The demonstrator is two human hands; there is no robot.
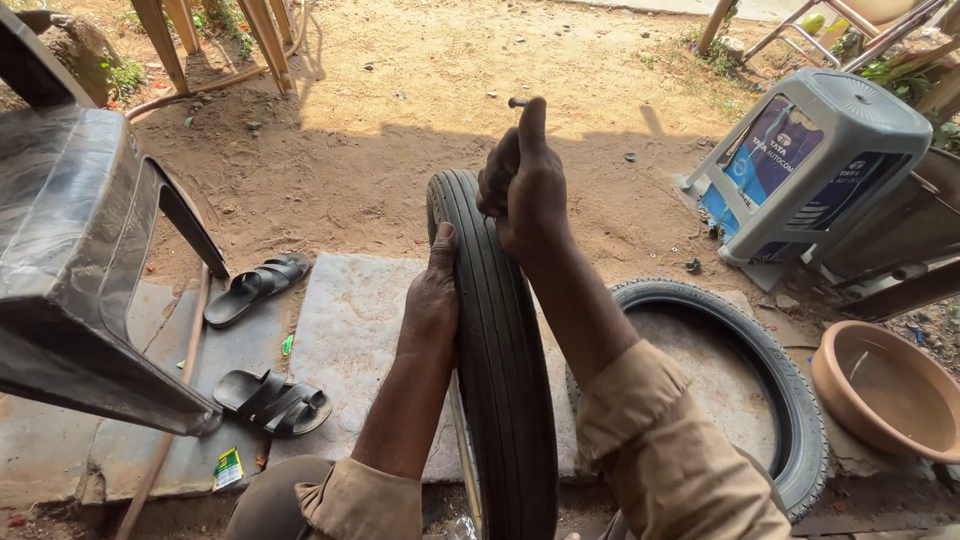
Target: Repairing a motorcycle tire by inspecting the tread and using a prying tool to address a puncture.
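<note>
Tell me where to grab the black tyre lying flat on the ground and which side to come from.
Take the black knobbly tyre lying flat by its near-left arc, hooking fingers over the inner edge from above. It lies flat with its open centre facing up, so the rim is exposed there; the terracotta bowl crowds its right side, and the upright ribbed black tyre stands to its left.

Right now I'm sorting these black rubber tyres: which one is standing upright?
The narrow ribbed black tyre between both hands; the knobbly black tyre lies flat on the ground to its right.
</note>
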